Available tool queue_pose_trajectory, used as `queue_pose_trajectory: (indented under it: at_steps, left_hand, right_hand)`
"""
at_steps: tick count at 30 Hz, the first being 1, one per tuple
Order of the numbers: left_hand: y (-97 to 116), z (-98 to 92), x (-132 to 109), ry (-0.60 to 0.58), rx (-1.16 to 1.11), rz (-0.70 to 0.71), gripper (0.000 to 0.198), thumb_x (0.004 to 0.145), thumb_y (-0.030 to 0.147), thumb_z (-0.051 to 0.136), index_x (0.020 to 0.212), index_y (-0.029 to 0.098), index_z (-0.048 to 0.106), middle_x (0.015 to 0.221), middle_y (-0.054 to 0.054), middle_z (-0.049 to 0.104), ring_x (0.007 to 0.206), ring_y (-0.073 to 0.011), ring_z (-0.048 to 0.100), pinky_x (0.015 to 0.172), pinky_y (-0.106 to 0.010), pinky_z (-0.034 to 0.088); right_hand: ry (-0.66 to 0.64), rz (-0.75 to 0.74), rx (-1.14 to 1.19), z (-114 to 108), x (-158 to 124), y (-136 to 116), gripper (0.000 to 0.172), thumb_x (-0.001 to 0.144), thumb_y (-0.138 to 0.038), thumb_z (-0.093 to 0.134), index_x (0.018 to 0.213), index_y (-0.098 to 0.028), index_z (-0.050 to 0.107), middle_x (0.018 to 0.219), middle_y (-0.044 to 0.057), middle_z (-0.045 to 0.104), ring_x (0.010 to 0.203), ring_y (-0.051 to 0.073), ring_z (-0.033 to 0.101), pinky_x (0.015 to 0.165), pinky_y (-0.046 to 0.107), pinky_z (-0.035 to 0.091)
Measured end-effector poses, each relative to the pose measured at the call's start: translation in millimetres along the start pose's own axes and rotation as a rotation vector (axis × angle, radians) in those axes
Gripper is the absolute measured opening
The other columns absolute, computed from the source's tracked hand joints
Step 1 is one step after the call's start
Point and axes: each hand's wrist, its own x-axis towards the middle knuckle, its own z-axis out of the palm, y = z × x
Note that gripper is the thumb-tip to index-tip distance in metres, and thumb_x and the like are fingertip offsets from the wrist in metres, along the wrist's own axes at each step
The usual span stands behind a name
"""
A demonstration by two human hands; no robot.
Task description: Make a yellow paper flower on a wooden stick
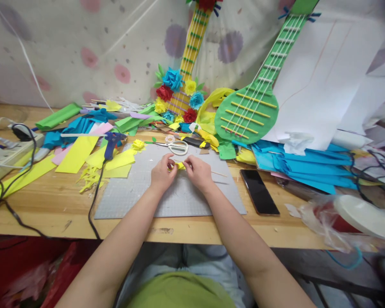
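Over the grey cutting mat (125, 201), my left hand (162, 173) and my right hand (198, 172) meet, fingertips pinched on a small piece of yellow crepe paper (180, 165). A thin wooden stick (219, 174) runs from under the fingers of my right hand out to the right. How the paper and stick join is hidden by my fingers. Just beyond my hands lie white-handled scissors (179, 148) and a black-and-yellow utility knife (195, 142). A small yellow paper flower (138, 145) sits at the mat's far left edge.
Left of the mat, a blue glue gun (110, 146) with its cord rests among yellow paper strips (77, 154). A black phone (259, 192) lies at right, near stacked blue paper (304, 164). Behind stand a green paper instrument (248, 113) and a flower-trimmed yellow one (192, 55).
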Motion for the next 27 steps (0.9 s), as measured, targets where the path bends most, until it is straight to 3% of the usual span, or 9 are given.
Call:
queue_pose_trajectory:
  at_steps: [4, 14, 27]
  left_hand:
    - [-0.1, -1.0, 1.0, -0.018, 0.055, 0.068, 0.022, 0.078, 0.023, 0.046, 0.098, 0.02, 0.054, 0.085, -0.002, 0.062, 0.072, -0.0116, 0.055, 0.066, -0.023, 0.042]
    - [-2.3, -3.8, 1.1, 0.078, 0.131, 0.157, 0.015, 0.078, 0.019, 0.048, 0.088, 0.021, 0.059, 0.091, -0.004, 0.059, 0.092, -0.0176, 0.05, 0.078, -0.028, 0.042]
    - [-1.4, -4.6, 0.6, 0.044, 0.197, 0.205, 0.007, 0.074, 0.018, 0.053, 0.077, 0.02, 0.058, 0.081, -0.003, 0.06, 0.084, -0.0181, 0.051, 0.074, -0.029, 0.041]
  right_hand:
    - [-0.001, 0.009, -0.02, 2.7, -0.8, -2.0, 0.015, 0.083, -0.031, 0.044, 0.082, -0.022, 0.056, 0.076, 0.001, 0.064, 0.072, 0.015, 0.057, 0.06, 0.024, 0.034]
    - [0.002, 0.018, -0.009, 3.3, -1.7, -1.5, 0.013, 0.082, -0.031, 0.047, 0.081, -0.022, 0.056, 0.075, 0.0, 0.064, 0.07, 0.014, 0.057, 0.059, 0.024, 0.033]
    - [0.001, -0.027, -0.057, 1.7, -2.4, -6.6, 0.031, 0.078, -0.049, 0.048, 0.071, -0.021, 0.056, 0.065, 0.0, 0.061, 0.065, 0.013, 0.053, 0.057, 0.023, 0.028]
